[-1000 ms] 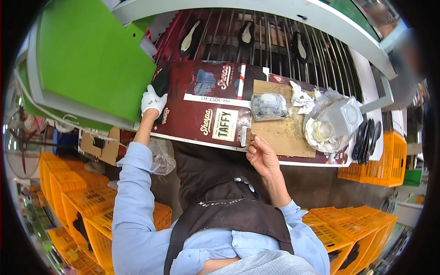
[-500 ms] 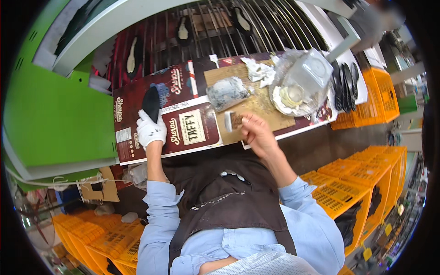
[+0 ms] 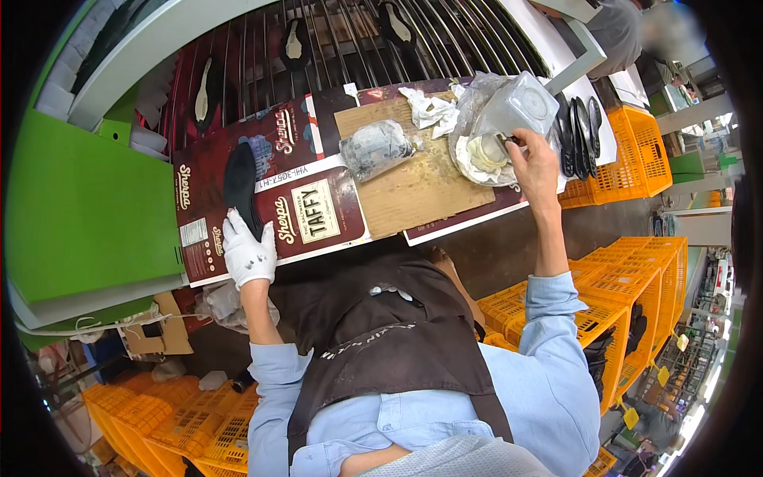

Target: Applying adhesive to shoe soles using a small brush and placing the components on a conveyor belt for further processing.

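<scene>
My left hand point(image 3: 247, 253), in a white glove, grips the lower end of a black shoe insole point(image 3: 240, 184) that lies on a dark red flattened carton point(image 3: 318, 211). My right hand point(image 3: 532, 163), bare, is raised over a clear plastic tub of pale paste point(image 3: 497, 131) wrapped in plastic film. It pinches a small brush handle point(image 3: 505, 141) at the tub's rim. A brown cardboard sheet point(image 3: 421, 187) lies between the two hands. On that sheet rests a grey lump wrapped in plastic point(image 3: 373, 147).
Beyond the carton a wire rack point(image 3: 334, 48) carries more black insoles point(image 3: 296, 44). A stack of black insoles point(image 3: 580, 135) sits right of the tub. Orange crates point(image 3: 628, 151) stand right and below. A green panel point(image 3: 79, 207) is at left. Another person point(image 3: 628, 32) stands far right.
My right hand has moved from the brown cardboard sheet up and right to the plastic tub. My left hand has stayed on the black insole. The view has swung left.
</scene>
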Demonstrator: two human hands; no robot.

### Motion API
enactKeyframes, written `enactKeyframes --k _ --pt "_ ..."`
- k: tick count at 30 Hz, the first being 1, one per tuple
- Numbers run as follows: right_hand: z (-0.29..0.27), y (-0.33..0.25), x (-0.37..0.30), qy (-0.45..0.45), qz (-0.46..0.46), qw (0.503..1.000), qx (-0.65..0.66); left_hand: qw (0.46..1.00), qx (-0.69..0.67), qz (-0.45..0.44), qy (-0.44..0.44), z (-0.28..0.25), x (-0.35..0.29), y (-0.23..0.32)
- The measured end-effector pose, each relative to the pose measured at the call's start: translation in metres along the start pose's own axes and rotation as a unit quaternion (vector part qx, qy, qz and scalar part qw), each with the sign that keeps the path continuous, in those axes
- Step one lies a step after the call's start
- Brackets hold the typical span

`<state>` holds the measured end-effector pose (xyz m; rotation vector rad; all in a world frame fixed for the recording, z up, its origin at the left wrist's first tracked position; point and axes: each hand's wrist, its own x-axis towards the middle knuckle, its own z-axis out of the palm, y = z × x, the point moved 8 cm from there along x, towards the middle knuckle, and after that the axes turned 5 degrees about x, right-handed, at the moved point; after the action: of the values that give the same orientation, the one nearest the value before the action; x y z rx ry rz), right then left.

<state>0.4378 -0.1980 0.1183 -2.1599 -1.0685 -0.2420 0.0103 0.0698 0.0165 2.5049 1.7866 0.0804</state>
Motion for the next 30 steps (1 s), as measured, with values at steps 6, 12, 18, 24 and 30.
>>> enactKeyframes --k 6,12,18,24,30 --pt "0.025 0.005 0.001 -0.045 0.004 0.997 -0.070 1.000 0.000 -0.007 0.011 -0.002 0.001 0.001" --pt "0.031 0.003 0.000 -0.064 0.002 0.992 -0.112 1.000 0.005 -0.009 0.024 -0.003 0.000 0.002" --pt "0.020 0.010 -0.002 -0.007 -0.009 0.999 -0.041 0.998 -0.056 0.016 0.029 0.002 0.004 -0.006" --pt "0.012 0.040 -0.017 0.032 0.101 0.988 0.116 0.992 -0.117 -0.043 -0.032 -0.001 -0.006 -0.021" --pt "0.020 0.037 -0.019 0.011 0.079 0.989 0.125 0.998 -0.034 -0.030 0.052 -0.033 -0.010 -0.014"
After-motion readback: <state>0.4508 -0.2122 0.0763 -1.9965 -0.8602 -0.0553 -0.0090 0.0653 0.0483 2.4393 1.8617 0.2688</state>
